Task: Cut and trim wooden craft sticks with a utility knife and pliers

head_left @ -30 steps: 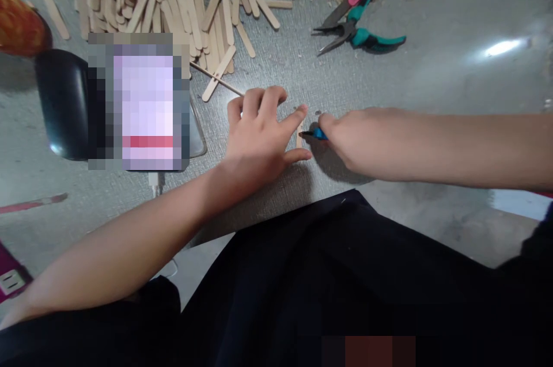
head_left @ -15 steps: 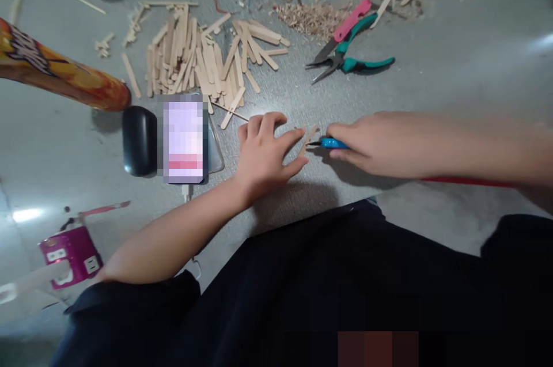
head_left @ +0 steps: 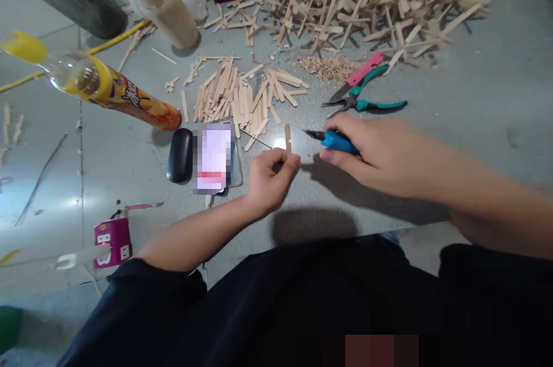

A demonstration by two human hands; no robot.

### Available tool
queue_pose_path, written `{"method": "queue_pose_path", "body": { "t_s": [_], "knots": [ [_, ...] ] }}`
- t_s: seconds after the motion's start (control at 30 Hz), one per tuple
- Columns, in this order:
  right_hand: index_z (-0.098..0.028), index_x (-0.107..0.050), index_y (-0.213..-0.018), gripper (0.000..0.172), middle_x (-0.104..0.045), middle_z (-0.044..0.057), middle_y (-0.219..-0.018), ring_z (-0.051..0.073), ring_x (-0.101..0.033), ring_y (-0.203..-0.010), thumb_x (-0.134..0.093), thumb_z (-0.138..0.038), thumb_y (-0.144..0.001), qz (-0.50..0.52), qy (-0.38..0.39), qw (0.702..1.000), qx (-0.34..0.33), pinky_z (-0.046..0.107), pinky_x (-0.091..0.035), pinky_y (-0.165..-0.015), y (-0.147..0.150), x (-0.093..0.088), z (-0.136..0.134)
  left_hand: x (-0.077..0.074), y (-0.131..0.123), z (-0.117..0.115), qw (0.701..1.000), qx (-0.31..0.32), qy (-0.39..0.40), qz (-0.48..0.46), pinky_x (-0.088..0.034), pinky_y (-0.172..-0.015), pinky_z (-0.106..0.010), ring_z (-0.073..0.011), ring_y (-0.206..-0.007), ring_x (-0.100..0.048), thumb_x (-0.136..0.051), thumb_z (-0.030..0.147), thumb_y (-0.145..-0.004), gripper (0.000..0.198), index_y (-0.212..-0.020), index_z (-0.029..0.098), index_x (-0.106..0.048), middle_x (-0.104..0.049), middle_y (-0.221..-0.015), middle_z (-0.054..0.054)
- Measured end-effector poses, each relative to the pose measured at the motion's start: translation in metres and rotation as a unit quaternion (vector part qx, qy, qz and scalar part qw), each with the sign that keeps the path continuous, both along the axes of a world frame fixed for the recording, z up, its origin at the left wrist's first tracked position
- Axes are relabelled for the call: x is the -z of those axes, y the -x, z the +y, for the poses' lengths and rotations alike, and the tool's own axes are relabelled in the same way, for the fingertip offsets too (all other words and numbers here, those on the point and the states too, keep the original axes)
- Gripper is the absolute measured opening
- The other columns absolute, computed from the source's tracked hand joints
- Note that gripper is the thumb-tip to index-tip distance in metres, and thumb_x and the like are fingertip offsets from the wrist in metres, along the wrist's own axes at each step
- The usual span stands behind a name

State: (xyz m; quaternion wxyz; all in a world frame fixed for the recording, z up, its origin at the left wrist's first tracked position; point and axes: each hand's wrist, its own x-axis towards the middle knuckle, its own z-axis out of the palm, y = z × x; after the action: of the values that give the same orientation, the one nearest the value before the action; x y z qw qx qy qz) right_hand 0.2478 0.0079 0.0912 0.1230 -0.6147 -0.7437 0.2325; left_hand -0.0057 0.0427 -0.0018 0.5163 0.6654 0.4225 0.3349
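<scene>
Fingers of the left hand pinch one end of a wooden stick in the head view, just in from the near edge of the grey table. Those of the right hand grasp a blue-handled tool, its dark, narrow tip standing apart from the wood.

What could go wrong, I judge, is a slip: the tip faces across towards the left fingertips, and too hard a push on so thin a strip could carry it into them. Held at one end only, the stick could also twist or split along its grain. Reaching towards the far edge would bring the right hand near the pink-handled knife by the pliers, whose blade lies bare.

The stick's long axis runs nearly straight from the near edge towards the far side, its free, rounded end pointing away from the body, roughly square to the tool. Whether it touches the table I cannot tell.
</scene>
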Motion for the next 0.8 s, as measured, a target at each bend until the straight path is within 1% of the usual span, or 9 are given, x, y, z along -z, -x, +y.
{"method": "queue_pose_path", "body": {
  "t_s": [0.1, 0.17, 0.27, 0.37, 0.43, 0.53, 0.67, 0.73, 0.8],
  "knots": [
    [-0.023, -0.071, -0.132, 0.041, -0.082, 0.018, -0.111, 0.037, -0.073, -0.085, -0.054, -0.057, -0.116, -0.099, -0.023, 0.995, 0.024, 0.042, -0.037, -0.068, -0.002, 0.029, 0.015, 0.004, -0.001, -0.004, 0.997, -0.035, 0.063, -0.040, -0.054, -0.068, -0.031, -0.0149, -0.070, -0.067, -0.084, 0.058, -0.107, 0.044, -0.083, 0.021, -0.079, -0.078, -0.076, -0.004],
    [-0.020, -0.070, -0.140, 0.041, -0.081, 0.023, -0.127, 0.040, -0.076, -0.097, -0.055, -0.050, -0.116, -0.126, -0.032, 0.992, 0.005, 0.043, -0.043, -0.071, -0.003, 0.048, 0.023, 0.006, -0.002, -0.006, 0.989, -0.038, 0.115, -0.081, -0.059, -0.066, -0.029, -0.0131, -0.066, -0.069, -0.086, 0.061, -0.105, 0.043, -0.095, 0.020, -0.082, -0.083, -0.080, -0.005],
    [-0.018, -0.070, -0.146, 0.040, -0.079, 0.024, -0.132, 0.042, -0.075, -0.112, -0.054, -0.038, -0.115, -0.123, -0.060, 0.990, -0.019, 0.048, -0.054, -0.083, 0.000, 0.068, 0.028, 0.005, -0.001, -0.007, 0.980, -0.023, 0.170, -0.106, -0.064, -0.063, -0.027, -0.0124, -0.060, -0.071, -0.089, 0.065, -0.101, 0.048, -0.106, 0.018, -0.082, -0.086, -0.081, -0.006],
    [-0.019, -0.073, -0.144, 0.037, -0.077, 0.023, -0.135, 0.043, -0.072, -0.125, -0.053, -0.035, -0.117, -0.086, -0.101, 0.990, -0.039, 0.055, -0.059, -0.103, 0.007, 0.078, 0.031, 0.002, 0.001, -0.007, 0.980, -0.003, 0.167, -0.104, -0.064, -0.063, -0.026, -0.0128, -0.060, -0.073, -0.085, 0.065, -0.106, 0.048, -0.109, 0.017, -0.084, -0.084, -0.076, -0.006],
    [-0.019, -0.075, -0.142, 0.038, -0.075, 0.024, -0.141, 0.042, -0.070, -0.131, -0.052, -0.037, -0.118, -0.054, -0.129, 0.989, -0.039, 0.057, -0.058, -0.114, 0.011, 0.081, 0.034, 0.001, 0.002, -0.007, 0.981, 0.000, 0.158, -0.110, -0.062, -0.063, -0.024, -0.0119, -0.061, -0.073, -0.082, 0.061, -0.109, 0.045, -0.110, 0.017, -0.084, -0.083, -0.074, -0.005],
    [-0.020, -0.078, -0.136, 0.038, -0.076, 0.023, -0.143, 0.042, -0.070, -0.135, -0.051, -0.040, -0.119, -0.010, -0.160, 0.987, -0.024, 0.061, -0.056, -0.121, 0.001, 0.076, 0.038, 0.000, 0.003, -0.006, 0.982, -0.002, 0.158, -0.101, -0.063, -0.064, -0.025, -0.0121, -0.061, -0.074, -0.083, 0.057, -0.109, 0.040, -0.113, 0.018, -0.084, -0.083, -0.074, -0.005],
    [-0.031, -0.079, -0.140, 0.034, -0.077, 0.017, -0.148, 0.044, -0.068, -0.143, -0.067, -0.050, -0.115, -0.003, -0.140, 0.990, 0.014, 0.071, -0.052, -0.124, -0.052, 0.056, 0.047, -0.003, 0.002, -0.004, 0.983, -0.003, 0.158, -0.094, -0.065, -0.064, -0.027, -0.0136, -0.061, -0.075, -0.086, 0.059, -0.106, 0.041, -0.111, 0.018, -0.083, -0.083, -0.073, -0.005],
    [-0.030, -0.076, -0.150, 0.050, -0.073, 0.020, -0.159, 0.048, -0.062, -0.151, -0.083, -0.051, -0.106, -0.039, -0.127, 0.991, 0.001, 0.073, -0.049, -0.126, -0.084, 0.050, 0.051, -0.004, 0.001, -0.004, 0.983, 0.000, 0.153, -0.098, -0.065, -0.063, -0.027, -0.0134, -0.061, -0.074, -0.087, 0.060, -0.105, 0.042, -0.109, 0.018, -0.083, -0.083, -0.073, -0.005],
    [-0.020, -0.074, -0.157, 0.064, -0.068, 0.027, -0.166, 0.052, -0.057, -0.156, -0.092, -0.044, -0.101, -0.080, -0.097, 0.992, -0.001, 0.071, -0.045, -0.127, -0.108, 0.048, 0.055, -0.005, 0.001, -0.003, 0.983, 0.000, 0.153, -0.102, -0.065, -0.063, -0.026, -0.0130, -0.061, -0.074, -0.087, 0.058, -0.105, 0.041, -0.108, 0.018, -0.083, -0.083, -0.073, -0.005]
  ]
}}
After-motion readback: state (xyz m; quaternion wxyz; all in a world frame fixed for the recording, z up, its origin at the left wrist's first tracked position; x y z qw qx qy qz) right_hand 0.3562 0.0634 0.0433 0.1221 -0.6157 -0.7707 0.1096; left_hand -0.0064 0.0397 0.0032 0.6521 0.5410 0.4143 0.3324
